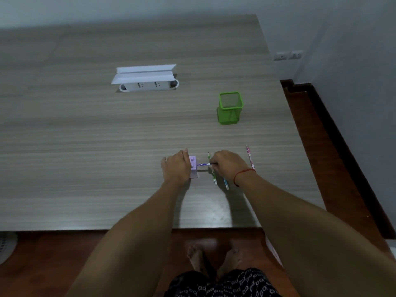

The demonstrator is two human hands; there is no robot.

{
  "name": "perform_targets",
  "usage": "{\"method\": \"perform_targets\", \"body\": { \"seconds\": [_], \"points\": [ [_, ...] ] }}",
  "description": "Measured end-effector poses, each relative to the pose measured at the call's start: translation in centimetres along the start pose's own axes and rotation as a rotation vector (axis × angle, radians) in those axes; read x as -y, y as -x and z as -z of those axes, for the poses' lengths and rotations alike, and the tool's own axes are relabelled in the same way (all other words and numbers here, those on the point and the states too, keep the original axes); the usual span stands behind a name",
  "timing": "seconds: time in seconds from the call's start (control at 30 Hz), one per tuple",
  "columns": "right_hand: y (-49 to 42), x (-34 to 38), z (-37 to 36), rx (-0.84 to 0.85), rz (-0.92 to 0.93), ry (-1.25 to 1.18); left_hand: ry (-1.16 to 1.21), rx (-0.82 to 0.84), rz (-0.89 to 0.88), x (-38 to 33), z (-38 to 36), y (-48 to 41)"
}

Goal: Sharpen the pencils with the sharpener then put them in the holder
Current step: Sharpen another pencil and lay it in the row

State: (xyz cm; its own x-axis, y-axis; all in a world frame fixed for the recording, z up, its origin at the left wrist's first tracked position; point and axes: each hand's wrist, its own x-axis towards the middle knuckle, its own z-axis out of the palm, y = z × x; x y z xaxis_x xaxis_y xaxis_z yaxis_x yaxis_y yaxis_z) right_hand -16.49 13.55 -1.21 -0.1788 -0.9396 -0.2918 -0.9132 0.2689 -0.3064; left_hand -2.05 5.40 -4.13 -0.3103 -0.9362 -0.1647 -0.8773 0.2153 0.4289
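The left hand (176,168) held the light purple sharpener (193,167) still on the table (107,146), while the right hand (227,166) pinched the thin, stiff pencil (203,164) stuck in its side, whose tip would likely snap if pushed hard.

Legible text, labels, brands, numbers, signs: none recorded. Printed patterns are carried on the pink pencil (249,157), the green pencil (214,179) and the purple pencil (202,164). All are too small and blurred to be read.
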Motion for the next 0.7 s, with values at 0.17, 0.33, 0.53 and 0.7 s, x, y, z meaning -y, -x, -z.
{"method": "perform_targets", "body": {
  "seconds": [0.17, 0.33, 0.53, 0.7],
  "points": [
    [-0.4, 0.4, -0.1, 0.006, 0.028, 0.028, -0.078, -0.025, 0.07, -0.1, -0.4, -0.1],
    [-0.7, 1.4, -0.6, 0.038, 0.065, 0.035, -0.084, -0.04, 0.039, 0.0, -0.4, -0.2],
    [-1.2, 2.3, -0.9, 0.032, 0.063, 0.035, -0.114, -0.082, 0.023, 0.2, -0.6, -0.2],
    [-1.6, 2.5, 0.1, 0.032, 0.024, 0.008, -0.05, 0.007, 0.023, 0.3, 0.2, -0.1]
  ]
}}
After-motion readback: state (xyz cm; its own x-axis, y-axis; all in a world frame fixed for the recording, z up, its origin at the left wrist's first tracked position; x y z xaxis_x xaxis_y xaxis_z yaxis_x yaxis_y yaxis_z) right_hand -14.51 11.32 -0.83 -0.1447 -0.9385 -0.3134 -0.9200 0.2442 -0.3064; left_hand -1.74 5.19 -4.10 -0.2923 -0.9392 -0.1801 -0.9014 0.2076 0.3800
